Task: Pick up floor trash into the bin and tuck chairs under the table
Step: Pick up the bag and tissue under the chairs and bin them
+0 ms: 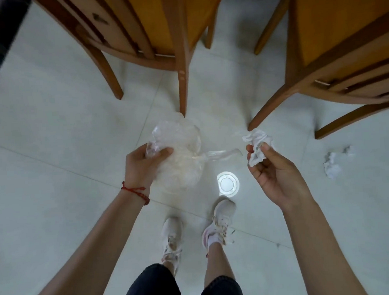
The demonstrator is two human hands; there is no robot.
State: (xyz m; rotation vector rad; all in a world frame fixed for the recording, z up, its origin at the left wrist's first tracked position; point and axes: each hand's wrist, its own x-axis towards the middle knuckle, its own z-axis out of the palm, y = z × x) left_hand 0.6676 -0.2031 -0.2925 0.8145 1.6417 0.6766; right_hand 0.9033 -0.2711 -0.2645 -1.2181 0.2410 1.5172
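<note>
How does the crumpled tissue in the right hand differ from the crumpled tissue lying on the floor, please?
The tissue in the right hand is pinched between thumb and fingers, held above the floor; the tissue on the floor lies untouched on the tile, off to the right. The held one sits near a chair leg; the other lies on open tile. Both are white and crumpled.

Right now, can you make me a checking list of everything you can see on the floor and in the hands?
Surface: pale tiled floor, with a round ceiling-light reflection.
Job's things: clear plastic bag; crumpled white tissue; two wooden chairs, left chair and right chair. No bin in view.
Clutter: another crumpled tissue lying on the floor, right side.
Grippers: left hand grips the plastic bag; right hand pinches the tissue.
Cables: nothing seen.
Surroundings: person's white shoes; dark strip at the far left edge.
</note>
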